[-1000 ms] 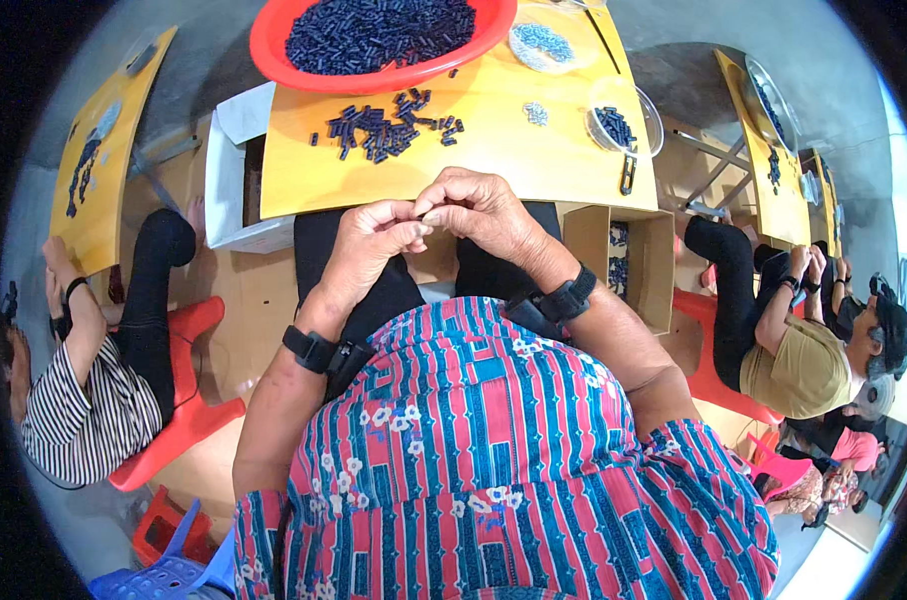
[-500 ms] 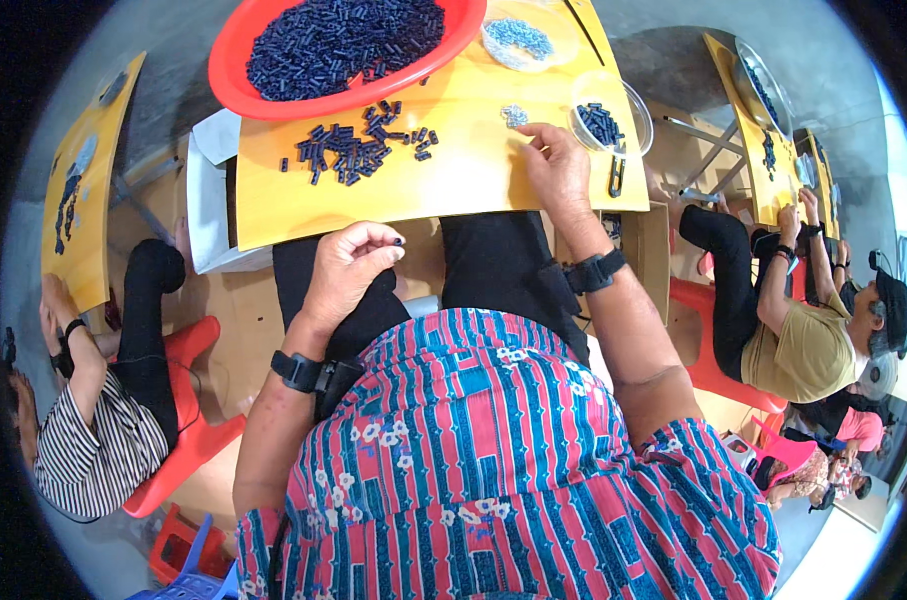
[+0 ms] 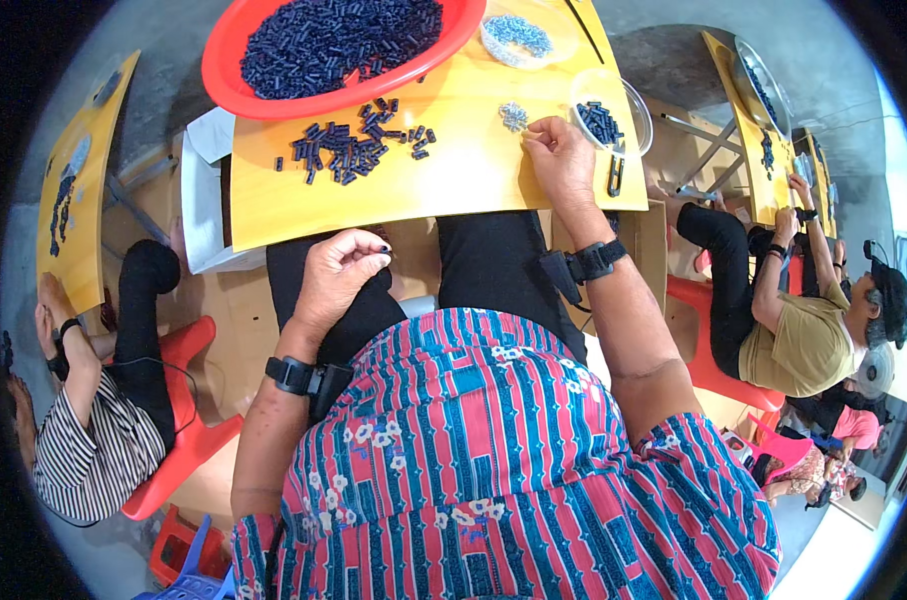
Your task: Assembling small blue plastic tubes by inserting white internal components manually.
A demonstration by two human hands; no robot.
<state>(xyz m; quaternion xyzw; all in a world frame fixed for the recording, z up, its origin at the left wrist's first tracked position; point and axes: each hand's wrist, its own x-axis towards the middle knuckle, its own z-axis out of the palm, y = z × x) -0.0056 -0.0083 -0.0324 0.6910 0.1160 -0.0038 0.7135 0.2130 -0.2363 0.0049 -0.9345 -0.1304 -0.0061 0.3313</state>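
Head view: we are seeing the right hand (image 3: 562, 160) reaching out over the yellow table (image 3: 474, 180), fingers curled narrow, fingertips touching the small pile of pale bits (image 3: 514, 116). Whether it is gripping any of them, we cannot tell. The clear bowl (image 3: 604, 118) with dark pieces is sitting just beside that hand, on its right.

The left hand (image 3: 336, 280) is hovering below the table's near edge, over the lap, fingers pinched together and holding a small dark piece (image 3: 385, 249) at the fingertips.

On the table we are seeing a loose heap of dark pieces (image 3: 354, 150) near the middle, well apart from both hands, and the red basin (image 3: 236, 88) full of the same pieces behind it. A second clear dish of pale bits (image 3: 519, 38) is lying at the far edge.

Other people are sitting at neighbouring yellow tables, left and right.
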